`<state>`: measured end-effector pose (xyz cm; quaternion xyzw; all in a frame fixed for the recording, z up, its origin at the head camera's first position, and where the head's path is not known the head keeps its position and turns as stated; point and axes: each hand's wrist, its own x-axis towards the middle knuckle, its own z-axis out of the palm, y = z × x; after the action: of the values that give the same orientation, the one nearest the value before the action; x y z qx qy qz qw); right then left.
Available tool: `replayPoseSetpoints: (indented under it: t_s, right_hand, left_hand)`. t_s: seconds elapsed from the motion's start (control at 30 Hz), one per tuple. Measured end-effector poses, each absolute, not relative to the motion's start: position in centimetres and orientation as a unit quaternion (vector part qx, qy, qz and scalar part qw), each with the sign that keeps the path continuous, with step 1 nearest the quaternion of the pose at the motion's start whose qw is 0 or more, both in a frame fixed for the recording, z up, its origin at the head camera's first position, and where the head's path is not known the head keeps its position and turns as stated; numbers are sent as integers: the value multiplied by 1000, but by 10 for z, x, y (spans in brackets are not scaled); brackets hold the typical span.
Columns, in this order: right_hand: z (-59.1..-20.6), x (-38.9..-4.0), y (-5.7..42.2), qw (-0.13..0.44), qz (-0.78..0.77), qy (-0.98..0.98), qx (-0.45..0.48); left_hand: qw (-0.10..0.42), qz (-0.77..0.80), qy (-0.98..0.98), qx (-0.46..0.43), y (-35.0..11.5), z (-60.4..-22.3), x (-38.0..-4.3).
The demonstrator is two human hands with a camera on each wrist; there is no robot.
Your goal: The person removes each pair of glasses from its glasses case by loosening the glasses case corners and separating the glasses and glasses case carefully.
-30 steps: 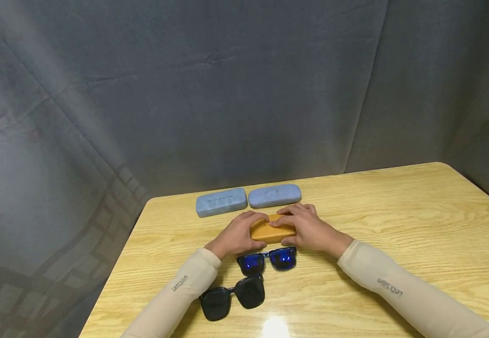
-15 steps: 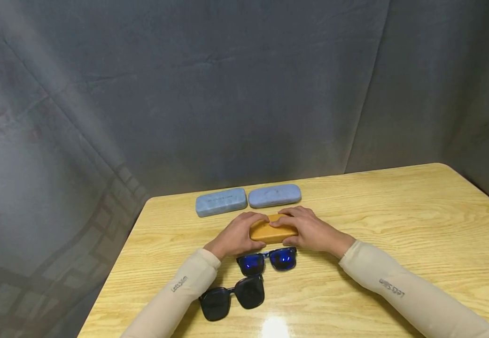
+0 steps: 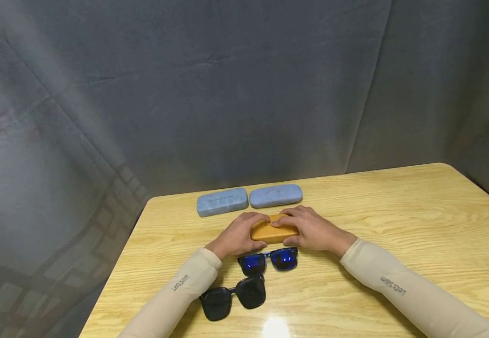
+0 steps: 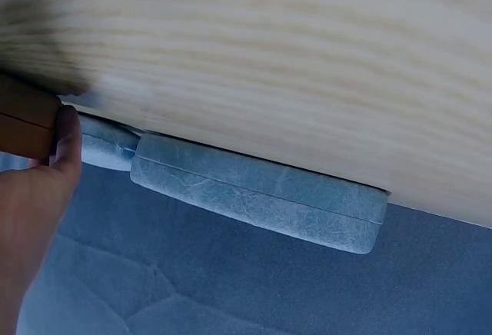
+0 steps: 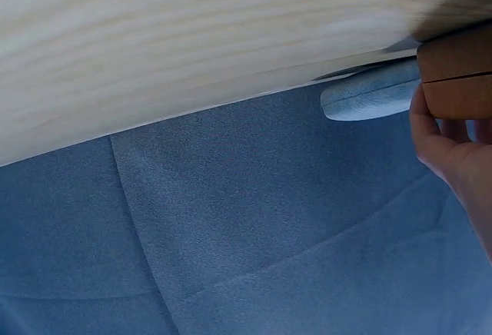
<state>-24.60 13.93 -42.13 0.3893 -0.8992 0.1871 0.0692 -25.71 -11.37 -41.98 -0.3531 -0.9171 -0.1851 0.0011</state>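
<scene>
An orange-brown glasses case [image 3: 275, 232], lid down, sits between both hands on the wooden table. My left hand [image 3: 241, 233] grips its left end, thumb on the near side and fingers over the top. At the other end my right hand [image 3: 312, 229] grips it the same way. Each wrist view shows one end of the case [image 4: 27, 117] with fingers against it. Just in front of the case lie sunglasses with blue lenses [image 3: 284, 259]. Nearer still, beside the left sleeve, are black sunglasses [image 3: 250, 292]; the sleeve hides part of their left side.
Two more cases stand side by side behind the hands: a grey-blue one [image 3: 222, 202] on the left and a lavender-blue one [image 3: 275, 195] on the right. A grey curtain [image 3: 244, 94] hangs along the back edge of the wooden table [image 3: 396, 220].
The right hand has shifted very slightly to the right along the case. Otherwise both hands keep their grip, and the sunglasses and other cases stay put.
</scene>
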Motion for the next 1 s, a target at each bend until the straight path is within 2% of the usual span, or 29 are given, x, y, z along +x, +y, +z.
replayPoseSetpoints:
  t_s: [1.0]
  right_hand:
    - [-426,-245,145,120,69,-887,440]
  left_hand:
    - [6,-184,-921,-343,-114,-425,-256]
